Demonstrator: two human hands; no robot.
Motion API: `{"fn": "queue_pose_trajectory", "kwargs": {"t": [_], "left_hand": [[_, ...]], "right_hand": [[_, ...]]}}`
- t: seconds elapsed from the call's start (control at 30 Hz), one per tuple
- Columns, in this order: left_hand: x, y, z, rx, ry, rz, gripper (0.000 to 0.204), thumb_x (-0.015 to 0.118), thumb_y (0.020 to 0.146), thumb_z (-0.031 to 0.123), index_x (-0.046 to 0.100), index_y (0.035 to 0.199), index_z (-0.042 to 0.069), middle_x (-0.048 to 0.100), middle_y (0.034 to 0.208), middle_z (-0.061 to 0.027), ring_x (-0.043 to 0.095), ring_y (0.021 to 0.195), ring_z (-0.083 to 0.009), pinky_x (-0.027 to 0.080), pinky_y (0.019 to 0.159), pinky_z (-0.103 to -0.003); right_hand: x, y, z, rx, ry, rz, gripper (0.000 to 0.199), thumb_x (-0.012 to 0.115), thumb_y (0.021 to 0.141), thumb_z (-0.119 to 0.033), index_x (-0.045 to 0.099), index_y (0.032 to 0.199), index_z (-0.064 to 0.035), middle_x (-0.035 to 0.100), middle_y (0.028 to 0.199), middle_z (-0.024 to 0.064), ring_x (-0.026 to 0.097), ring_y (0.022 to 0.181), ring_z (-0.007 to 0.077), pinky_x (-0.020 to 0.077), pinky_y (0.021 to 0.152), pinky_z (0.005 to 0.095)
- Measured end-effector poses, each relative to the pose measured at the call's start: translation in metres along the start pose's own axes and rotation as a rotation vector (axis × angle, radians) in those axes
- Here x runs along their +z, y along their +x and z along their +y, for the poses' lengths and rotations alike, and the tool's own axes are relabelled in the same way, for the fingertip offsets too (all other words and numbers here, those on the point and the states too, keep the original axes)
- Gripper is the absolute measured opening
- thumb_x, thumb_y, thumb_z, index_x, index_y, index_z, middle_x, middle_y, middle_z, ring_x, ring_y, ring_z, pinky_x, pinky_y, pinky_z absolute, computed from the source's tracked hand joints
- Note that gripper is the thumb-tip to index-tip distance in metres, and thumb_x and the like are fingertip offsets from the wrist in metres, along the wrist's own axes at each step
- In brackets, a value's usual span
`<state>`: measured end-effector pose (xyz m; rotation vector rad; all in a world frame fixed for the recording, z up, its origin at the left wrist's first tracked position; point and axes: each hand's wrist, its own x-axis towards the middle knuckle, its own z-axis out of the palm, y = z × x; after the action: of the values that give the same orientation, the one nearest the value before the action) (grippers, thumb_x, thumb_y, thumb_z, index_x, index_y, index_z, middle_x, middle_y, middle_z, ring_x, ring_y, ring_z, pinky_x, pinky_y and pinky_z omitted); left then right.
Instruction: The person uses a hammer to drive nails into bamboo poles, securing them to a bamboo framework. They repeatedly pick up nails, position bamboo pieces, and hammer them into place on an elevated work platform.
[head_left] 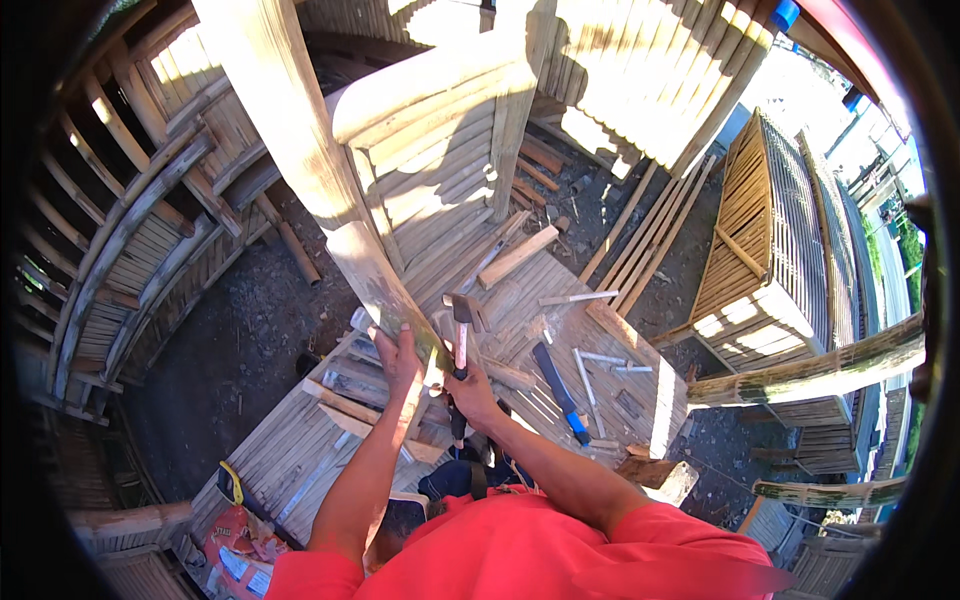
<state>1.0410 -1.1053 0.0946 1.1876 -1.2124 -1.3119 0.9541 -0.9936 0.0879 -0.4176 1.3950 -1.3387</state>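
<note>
My left hand (400, 352) grips the lower end of a thick pale bamboo post (300, 150) that slants up to the top left. My right hand (470, 392) is closed on the handle of a claw hammer (462, 318), whose metal head sits just right of the post's lower end. Both hands are over a slatted bamboo platform (610, 390) that I stand above. My red shirt fills the bottom of the view.
A saw with a blue handle (560, 385), loose bamboo strips (580, 298) and a wood block (518, 257) lie on the platform. A curved bamboo seat back (430, 130) rises behind it. Slatted bamboo panels (760, 230) stand at right. An orange bag (240, 540) lies bottom left. Dark ground (240, 350) shows at left.
</note>
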Motion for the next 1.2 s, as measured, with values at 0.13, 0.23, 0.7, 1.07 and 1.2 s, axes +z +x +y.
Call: {"fn": "queue_pose_trajectory", "kwargs": {"t": [0.13,0.23,0.7,1.07,1.2], "left_hand": [[-0.058,0.007,0.087,0.019,0.029,-0.758,0.033,0.056,0.101,0.016,0.058,0.129,0.0,0.067,0.109,-0.0063,0.062,0.096,-0.0149,0.051,0.085,-0.031],[-0.125,0.005,0.098,-0.182,0.675,-1.049,0.031,0.057,0.1,0.024,0.07,0.118,0.003,0.074,0.104,-0.0067,0.07,0.091,-0.0159,0.056,0.079,-0.032],[-0.218,-0.173,-0.059,0.236,1.074,-0.76,0.035,0.057,0.098,0.027,0.068,0.122,0.004,0.069,0.128,-0.0138,0.066,0.116,-0.0266,0.05,0.101,-0.038],[-0.125,0.006,0.214,0.26,0.829,-0.88,0.038,0.066,0.091,0.007,0.06,0.129,0.008,0.068,0.087,-0.0139,0.07,0.08,-0.0222,0.053,0.073,-0.04],[-0.063,0.07,0.339,0.499,0.668,-0.784,0.023,0.06,0.09,-0.009,0.07,0.108,0.001,0.073,0.093,-0.0085,0.071,0.084,-0.0176,0.056,0.081,-0.031]], "right_hand": [[0.01,-0.005,-0.076,-0.232,0.36,-0.206,0.063,0.073,0.095,-0.012,0.045,0.151,-0.0084,0.067,0.097,0.005,0.059,0.066,0.0102,0.0497,0.058,0.0254],[0.015,-0.016,-0.109,-0.211,0.342,-0.256,0.066,0.073,0.095,-0.013,0.042,0.153,-0.0087,0.065,0.1,0.0038,0.06,0.071,0.0108,0.0518,0.064,0.0254],[0.062,-0.033,-0.129,-0.293,0.224,-0.372,0.067,0.071,0.096,-0.014,0.037,0.154,-0.006,0.065,0.099,0.0033,0.062,0.076,0.0101,0.051,0.067,0.0256],[0.076,-0.008,-0.273,-0.817,0.418,-0.255,0.05,0.065,0.1,-0.012,0.043,0.145,-0.0088,0.063,0.101,0.0058,0.056,0.073,0.0112,0.0485,0.063,0.0255],[0.067,0.022,-0.369,-1.11,0.433,-0.195,0.043,0.065,0.1,-0.01,0.044,0.139,-0.0096,0.061,0.105,0.0062,0.055,0.077,0.0114,0.0468,0.062,0.0267]]}}
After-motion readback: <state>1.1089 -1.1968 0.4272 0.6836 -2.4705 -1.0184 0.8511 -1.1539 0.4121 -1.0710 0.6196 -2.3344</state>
